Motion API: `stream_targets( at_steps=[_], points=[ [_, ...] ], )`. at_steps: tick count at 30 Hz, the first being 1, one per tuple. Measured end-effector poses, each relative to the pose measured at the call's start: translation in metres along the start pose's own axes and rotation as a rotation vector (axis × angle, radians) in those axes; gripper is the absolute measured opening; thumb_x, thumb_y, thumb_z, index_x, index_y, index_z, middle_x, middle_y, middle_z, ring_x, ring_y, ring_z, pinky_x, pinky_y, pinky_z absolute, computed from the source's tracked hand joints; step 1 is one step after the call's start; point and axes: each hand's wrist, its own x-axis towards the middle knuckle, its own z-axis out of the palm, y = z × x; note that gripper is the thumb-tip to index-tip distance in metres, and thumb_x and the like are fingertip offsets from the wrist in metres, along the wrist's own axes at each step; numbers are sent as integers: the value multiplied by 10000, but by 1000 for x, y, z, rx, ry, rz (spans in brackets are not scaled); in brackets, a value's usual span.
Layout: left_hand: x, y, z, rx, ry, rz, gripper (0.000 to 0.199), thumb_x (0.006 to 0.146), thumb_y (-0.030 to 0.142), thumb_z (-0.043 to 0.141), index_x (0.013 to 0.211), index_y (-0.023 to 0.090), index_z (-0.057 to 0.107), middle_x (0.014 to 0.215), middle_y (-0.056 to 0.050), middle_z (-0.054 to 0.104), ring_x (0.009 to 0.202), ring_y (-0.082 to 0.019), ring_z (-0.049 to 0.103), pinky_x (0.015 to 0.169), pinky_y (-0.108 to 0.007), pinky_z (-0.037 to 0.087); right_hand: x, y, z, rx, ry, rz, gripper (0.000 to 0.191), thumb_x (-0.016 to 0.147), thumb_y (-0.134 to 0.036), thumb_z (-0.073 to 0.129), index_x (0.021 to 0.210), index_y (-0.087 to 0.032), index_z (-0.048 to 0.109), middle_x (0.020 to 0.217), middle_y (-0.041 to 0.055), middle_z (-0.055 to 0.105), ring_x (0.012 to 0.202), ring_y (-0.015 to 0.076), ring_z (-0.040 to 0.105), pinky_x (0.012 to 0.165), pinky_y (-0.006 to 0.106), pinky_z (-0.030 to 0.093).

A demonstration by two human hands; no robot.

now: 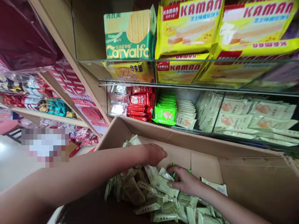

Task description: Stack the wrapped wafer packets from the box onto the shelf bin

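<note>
A large cardboard box [252,180] holds a loose heap of cream-coloured wrapped wafer packets [161,186]. Over the back left of the heap is my left hand [154,154], its fingers curled and pressed together. Whatever it may hold is hidden beneath it. My right hand [184,180] reaches in from the right, with thumb and fingers apart among the packets. Bright green packets [173,170] show just behind its fingers. I cannot make out a packet gripped in it.
Behind the box, a glass-fronted shelf bin holds green packets [165,115], cream packets [235,119] and red packets [140,102]. Yellow KAMAN bags [189,29] and a green Carvalfo bag [129,34] stand above. A wooden shelf post [67,53] rises at the left.
</note>
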Motion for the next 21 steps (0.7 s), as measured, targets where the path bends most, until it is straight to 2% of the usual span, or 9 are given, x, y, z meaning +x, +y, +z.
stream_targets(
  at_steps=[3, 6, 9, 12, 16, 19, 21],
  points=[
    [12, 0, 22, 10, 4, 5, 323, 673, 82, 552, 991, 106, 608, 984, -179, 630, 899, -316, 596, 709, -396, 472, -4, -1, 9, -77, -1, -43, 350, 633, -224, 642, 970, -157, 581, 1001, 74, 546, 893, 198, 534, 783, 285, 400],
    [7, 6, 33, 20, 6, -1, 244, 666, 49, 551, 889, 80, 647, 948, -215, 627, 924, -359, 577, 734, -446, 449, -11, -5, 16, -169, 33, -56, 179, 696, -178, 555, 871, -170, 591, 972, 69, 537, 885, 198, 528, 798, 310, 380],
    [5, 9, 27, -21, -10, 16, 236, 656, 54, 567, 874, 78, 654, 894, -200, 649, 892, -341, 594, 726, -412, 455, -10, -3, 22, -148, 75, -28, 146, 682, -137, 526, 816, -172, 574, 945, 61, 541, 876, 187, 520, 784, 295, 372],
    [5, 7, 11, -93, 7, 28, 307, 703, 147, 568, 1003, 97, 613, 967, -179, 645, 922, -306, 591, 722, -359, 458, -7, -1, 18, -99, 59, 26, 140, 628, -129, 550, 761, -172, 563, 839, 37, 561, 812, 176, 523, 714, 267, 380],
    [-9, 0, -18, -253, 26, -14, 440, 824, 378, 430, 1192, 143, 490, 1136, -147, 583, 1010, -262, 557, 759, -313, 442, -12, -21, -14, -82, 35, 81, 95, 635, -151, 538, 721, -190, 538, 650, -16, 530, 628, 142, 511, 568, 234, 372],
    [-23, -6, -33, -518, 38, -51, 507, 870, 481, 257, 1134, 141, 525, 1126, -143, 580, 995, -247, 555, 802, -321, 417, -29, -49, -50, -125, 133, -66, 54, 710, -166, 507, 745, -206, 494, 708, -20, 534, 619, 116, 499, 569, 217, 388],
    [-29, -9, -37, -850, -23, -52, 560, 855, 547, 232, 1131, 141, 500, 1083, -136, 583, 850, -207, 604, 732, -308, 445, -43, -63, -71, -160, 260, -224, 61, 773, -169, 473, 807, -220, 482, 808, -7, 547, 666, 104, 511, 601, 199, 411]
  ],
)
